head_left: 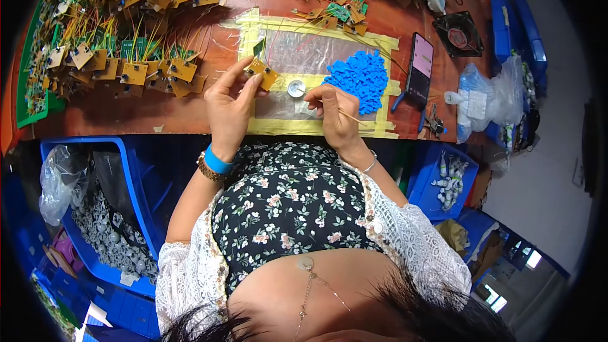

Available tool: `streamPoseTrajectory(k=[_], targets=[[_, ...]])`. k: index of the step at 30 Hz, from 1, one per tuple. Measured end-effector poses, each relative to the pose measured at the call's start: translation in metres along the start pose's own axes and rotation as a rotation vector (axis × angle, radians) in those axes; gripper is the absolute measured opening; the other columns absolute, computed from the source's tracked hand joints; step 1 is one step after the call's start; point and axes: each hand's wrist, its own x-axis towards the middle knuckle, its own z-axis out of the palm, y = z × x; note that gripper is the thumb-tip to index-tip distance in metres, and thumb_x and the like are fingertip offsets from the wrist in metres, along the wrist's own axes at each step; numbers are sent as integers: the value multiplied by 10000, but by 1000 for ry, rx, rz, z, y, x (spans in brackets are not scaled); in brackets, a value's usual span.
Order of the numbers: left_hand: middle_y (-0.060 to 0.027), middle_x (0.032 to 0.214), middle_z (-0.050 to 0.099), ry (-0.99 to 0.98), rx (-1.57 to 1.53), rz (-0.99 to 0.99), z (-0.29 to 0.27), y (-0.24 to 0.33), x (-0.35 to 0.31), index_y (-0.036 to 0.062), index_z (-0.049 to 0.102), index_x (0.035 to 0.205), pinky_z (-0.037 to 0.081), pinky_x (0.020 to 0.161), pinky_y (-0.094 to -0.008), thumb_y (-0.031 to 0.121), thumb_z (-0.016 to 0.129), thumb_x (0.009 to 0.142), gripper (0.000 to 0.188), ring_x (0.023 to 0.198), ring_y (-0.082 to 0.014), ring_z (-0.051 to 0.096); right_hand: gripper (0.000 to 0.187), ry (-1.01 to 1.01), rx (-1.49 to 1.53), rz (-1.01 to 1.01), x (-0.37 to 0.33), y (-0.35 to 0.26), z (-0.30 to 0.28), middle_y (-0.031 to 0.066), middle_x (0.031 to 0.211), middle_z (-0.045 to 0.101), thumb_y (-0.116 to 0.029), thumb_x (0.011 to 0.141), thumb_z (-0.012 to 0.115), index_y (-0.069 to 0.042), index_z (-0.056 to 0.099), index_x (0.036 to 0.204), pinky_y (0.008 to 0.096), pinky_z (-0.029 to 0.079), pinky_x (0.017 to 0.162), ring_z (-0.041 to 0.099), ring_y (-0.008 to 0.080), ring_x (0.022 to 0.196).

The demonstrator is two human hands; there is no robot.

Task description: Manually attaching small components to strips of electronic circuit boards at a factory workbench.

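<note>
Circuit board (268,78), tan and flat, sits just above and left of centre in the head view, pinched at its left edge by fingers of the left hand (229,106). It looks light and stiff; its thin wires seem fragile, so the bare edges are likely the best hold. The right hand (340,116), near centre, has its fingers closed round a slim wooden stick (352,118), probably light and easily snapped, pointing toward a small white cup (296,88) on the table (183,123).
</note>
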Motion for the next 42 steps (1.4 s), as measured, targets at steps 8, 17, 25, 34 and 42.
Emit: streamPoseTrajectory(k=[8,17,25,34,42], targets=[[-110,957,678,-9,60,62,0,2,-1,-37,632,1190,551,621,-214,8,602,921,274,722,-123,665,529,-50,-66,26,-1,4,2,87,733,639,-351,1047,373,46,660,846,246,446,557,572,133,612],[-87,940,651,-188,-197,-295,4,15,-7,-48,547,1287,565,757,-259,-33,620,883,411,811,-163,673,538,28,348,19,5,-24,-1,102,775,635,-399,1049,334,31,626,905,235,415,571,569,119,656],[-94,938,649,-205,-354,-383,9,15,-9,-46,510,1321,567,787,-260,-43,623,875,460,845,-181,683,489,-1,359,7,7,-25,12,85,799,635,-376,1051,348,18,621,953,216,421,587,561,102,667],[-112,933,669,-227,-372,-357,9,13,-9,-63,496,1326,560,779,-252,-42,630,874,472,816,-172,684,322,8,267,-4,8,-25,13,77,796,680,-242,1013,495,20,652,914,245,490,609,619,116,676],[-83,913,663,-198,-273,-287,14,12,-13,-40,543,1296,555,772,-252,-42,632,867,438,812,-143,666,230,-67,168,-27,3,-22,-2,71,830,642,-138,995,523,28,650,901,240,467,629,568,117,678]])
